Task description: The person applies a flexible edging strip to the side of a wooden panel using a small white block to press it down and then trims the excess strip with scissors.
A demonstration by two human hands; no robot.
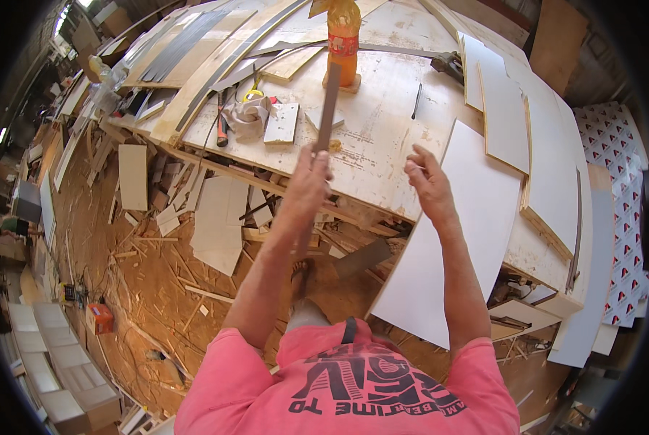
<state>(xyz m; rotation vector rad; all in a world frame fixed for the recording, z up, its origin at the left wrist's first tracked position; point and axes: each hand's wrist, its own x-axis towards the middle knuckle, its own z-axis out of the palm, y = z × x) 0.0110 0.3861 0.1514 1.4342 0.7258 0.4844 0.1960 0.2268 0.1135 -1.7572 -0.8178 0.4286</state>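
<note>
My left hand (310, 176) is closed around a long, narrow dark brown strip (329, 109). The strip stands up above my fist, its upper end overlapping an orange-filled plastic bottle (344, 43) on the worktable (382, 116). Below the fist, a blurred stretch of it hangs past the table's near edge. My right hand (431, 181) is raised over that edge, beside a large white panel (448, 246) leaning on the table. Its fingers are loosely bent and apart, and nothing shows between them.
Left on the table are an orange-and-black-handled tool (222, 130), a crumpled cloth (247, 117), a small white board (282, 123) and dark strips (187, 47). A thin black tool (416, 101) lies right of the bottle. White panels (502, 116) overlap at right. Wood offcuts (219, 225) litter the floor.
</note>
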